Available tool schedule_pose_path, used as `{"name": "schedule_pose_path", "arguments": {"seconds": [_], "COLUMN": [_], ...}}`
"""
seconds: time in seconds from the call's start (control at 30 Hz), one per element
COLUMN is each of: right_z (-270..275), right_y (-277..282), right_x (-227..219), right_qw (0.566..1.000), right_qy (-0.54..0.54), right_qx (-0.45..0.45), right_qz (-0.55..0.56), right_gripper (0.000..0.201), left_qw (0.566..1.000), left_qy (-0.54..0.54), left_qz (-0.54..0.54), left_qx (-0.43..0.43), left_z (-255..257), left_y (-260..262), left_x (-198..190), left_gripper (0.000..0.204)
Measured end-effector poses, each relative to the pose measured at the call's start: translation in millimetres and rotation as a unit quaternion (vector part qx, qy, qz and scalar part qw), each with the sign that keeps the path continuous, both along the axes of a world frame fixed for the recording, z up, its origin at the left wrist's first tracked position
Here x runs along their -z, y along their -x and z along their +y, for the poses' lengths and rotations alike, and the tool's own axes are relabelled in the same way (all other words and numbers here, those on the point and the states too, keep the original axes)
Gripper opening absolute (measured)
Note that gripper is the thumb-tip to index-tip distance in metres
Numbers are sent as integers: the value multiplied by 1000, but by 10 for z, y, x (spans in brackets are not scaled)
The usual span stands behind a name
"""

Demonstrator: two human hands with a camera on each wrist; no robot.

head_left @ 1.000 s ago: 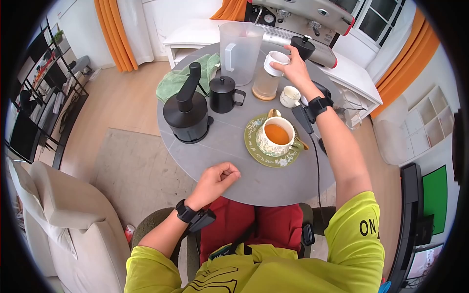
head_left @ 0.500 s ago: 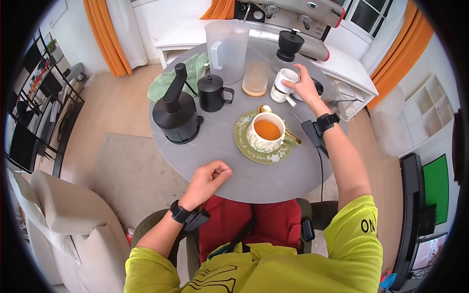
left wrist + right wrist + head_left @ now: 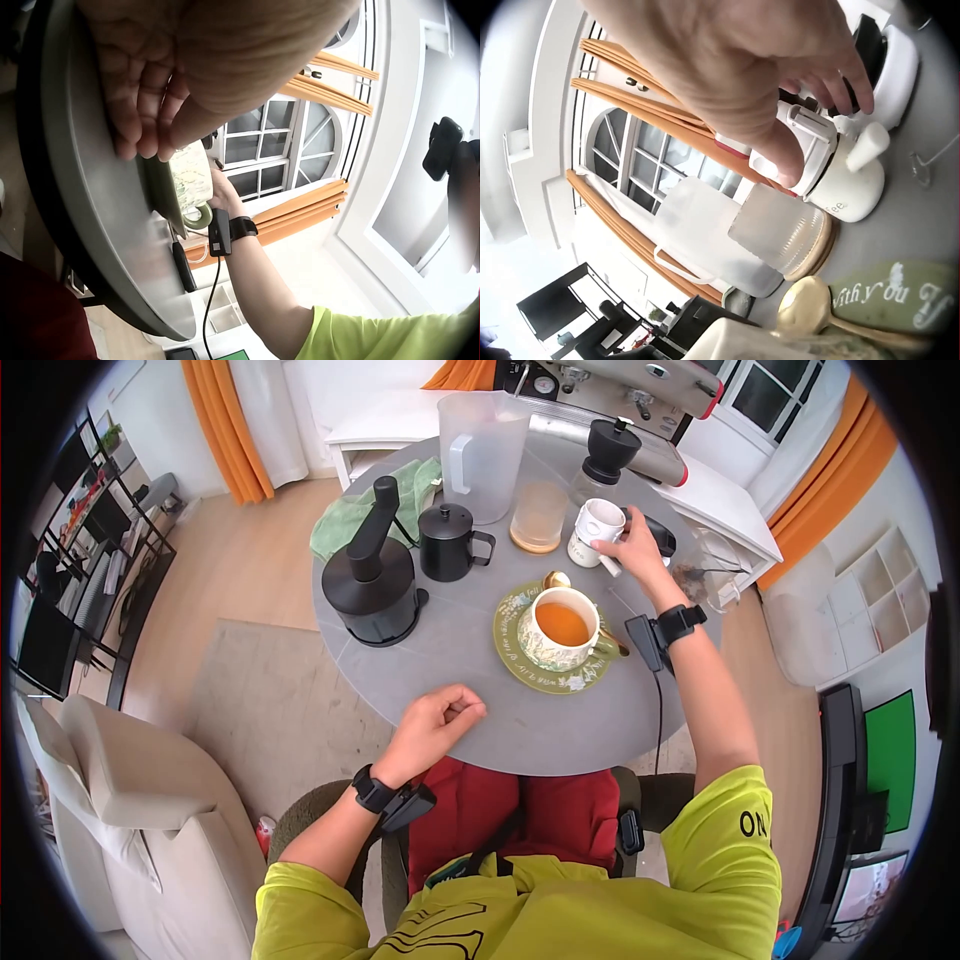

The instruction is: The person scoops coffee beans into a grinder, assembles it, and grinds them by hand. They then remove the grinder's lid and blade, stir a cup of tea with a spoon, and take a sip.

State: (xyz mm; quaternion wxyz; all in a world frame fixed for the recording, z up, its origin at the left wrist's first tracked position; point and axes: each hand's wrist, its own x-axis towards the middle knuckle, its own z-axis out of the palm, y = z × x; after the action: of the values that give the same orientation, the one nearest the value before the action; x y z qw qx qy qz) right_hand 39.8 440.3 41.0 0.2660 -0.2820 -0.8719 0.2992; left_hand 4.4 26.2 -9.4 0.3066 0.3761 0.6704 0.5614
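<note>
My right hand [image 3: 640, 550] grips a white ceramic cup-like piece [image 3: 602, 515], thumb on one side and fingers on the other. This piece sits on top of a small white handled cup [image 3: 851, 191] that bears printed lettering. Right beside them stands a clear ribbed glass [image 3: 538, 515] with a wooden-coloured base. My left hand [image 3: 432, 730], loosely curled with nothing in it, rests at the near table edge. Farther in from it, a patterned teacup [image 3: 545, 650] of orange-brown liquid stands on a green lettered saucer [image 3: 508, 622] with a gold spoon [image 3: 806, 304].
On the round grey table [image 3: 480, 735] stand a black hand-crank grinder [image 3: 370, 590], a black lidded pot [image 3: 446, 545], a translucent pitcher [image 3: 490, 470], a green cloth [image 3: 335, 525] and a black-topped grinder [image 3: 612, 450]. A cable [image 3: 659, 720] hangs from my right wrist. An espresso machine [image 3: 640, 390] is behind.
My right hand has brought the white piece from over the glass rightward and down onto the small handled cup. The left hand stays at the table edge.
</note>
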Motion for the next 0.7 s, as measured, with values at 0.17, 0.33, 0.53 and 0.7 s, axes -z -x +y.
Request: {"name": "schedule_pose_path", "arguments": {"seconds": [0.17, 0.33, 0.53, 0.7], "right_z": [-253, -56, 8, 52], "right_y": [-292, -348, -510, -673], "right_x": [-69, 135, 111, 45], "right_qw": [987, 992, 995, 992], "right_qy": [30, 67, 46, 53], "right_qx": [65, 38, 29, 49], "right_qz": [-142, -104, -85, -105], "right_gripper": [75, 36, 21, 21], "left_qw": [1000, 1000, 999, 999], "left_qy": [6, 2, -4, -2], "left_qz": [-3, -21, -35, -36], "left_qx": [6, 4, 4, 5], "left_z": [9, 10, 13, 12], "left_y": [-9, -19, -17, -12], "left_x": [-12, -59, -33, -36], "left_gripper": [12, 11, 10, 10]}}
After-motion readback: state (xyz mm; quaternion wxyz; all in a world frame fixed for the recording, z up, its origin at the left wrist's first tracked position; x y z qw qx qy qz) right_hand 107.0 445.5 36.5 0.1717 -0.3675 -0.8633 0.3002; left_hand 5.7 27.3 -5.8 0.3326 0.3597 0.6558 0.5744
